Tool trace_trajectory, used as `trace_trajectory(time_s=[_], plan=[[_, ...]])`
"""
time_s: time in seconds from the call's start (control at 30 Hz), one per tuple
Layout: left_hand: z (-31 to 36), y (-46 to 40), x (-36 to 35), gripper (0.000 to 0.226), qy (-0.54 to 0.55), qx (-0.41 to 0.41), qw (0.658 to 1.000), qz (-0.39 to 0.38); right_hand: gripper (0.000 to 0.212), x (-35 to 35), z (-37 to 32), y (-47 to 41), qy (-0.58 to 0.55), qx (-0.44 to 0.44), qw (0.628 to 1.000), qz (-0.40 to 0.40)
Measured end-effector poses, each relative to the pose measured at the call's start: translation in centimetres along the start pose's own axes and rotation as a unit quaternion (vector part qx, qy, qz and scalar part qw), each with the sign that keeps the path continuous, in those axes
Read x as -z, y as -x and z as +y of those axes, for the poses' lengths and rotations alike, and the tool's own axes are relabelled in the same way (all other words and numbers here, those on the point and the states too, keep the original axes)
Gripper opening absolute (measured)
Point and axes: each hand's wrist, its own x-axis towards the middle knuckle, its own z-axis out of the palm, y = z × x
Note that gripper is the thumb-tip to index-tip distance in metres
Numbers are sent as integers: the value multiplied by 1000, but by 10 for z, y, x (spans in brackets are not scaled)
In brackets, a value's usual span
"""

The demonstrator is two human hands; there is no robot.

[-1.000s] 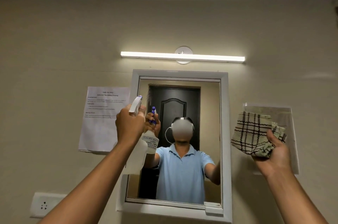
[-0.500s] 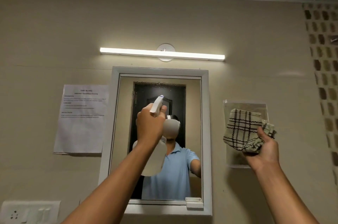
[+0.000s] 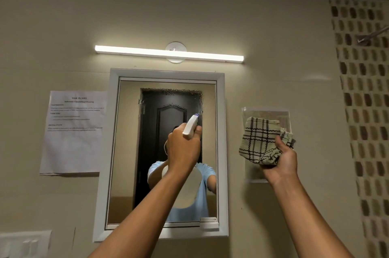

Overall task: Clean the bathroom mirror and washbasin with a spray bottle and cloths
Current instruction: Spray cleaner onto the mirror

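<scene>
A white-framed mirror (image 3: 117,152) is seen on a beige wall, viewed from below. Two bare arms are raised toward it.

The left hand (image 3: 183,148) is wrapped around the neck of a white spray bottle (image 3: 190,125), fingers curled at the trigger. The nozzle, tipped in purple, is pointed up and to the right at the glass, close to it; whether it touches cannot be told. The bottle's body is seen below the wrist, in front of the mirror's lower middle. Fine droplets are visible on the upper part of the glass, along the top and sides of a dark door reflected there. A person in a light blue shirt is also reflected, mostly hidden behind the hand and bottle.

The right hand (image 3: 282,161) is held to the right of the mirror, palm toward the camera. A bunched beige cloth (image 3: 259,137) with dark check lines is gripped between curled fingers and thumb, its upper part standing free above the hand.

A lit tube light (image 3: 168,54) is mounted above the mirror. A printed sheet (image 3: 73,131) is stuck to the wall left of the frame, and a clear plastic sleeve (image 3: 267,112) is fixed behind the cloth. A white switch plate (image 3: 23,243) is seen at lower left, and a strip of brown mosaic tiles (image 3: 364,89) at far right.
</scene>
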Motion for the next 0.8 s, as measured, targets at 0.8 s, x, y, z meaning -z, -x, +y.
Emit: trace_trajectory(time_s=[0.8], plan=[[-46,39,112,27,-62,84,991,85,29,-48,61,44,23,-90,995,-31]])
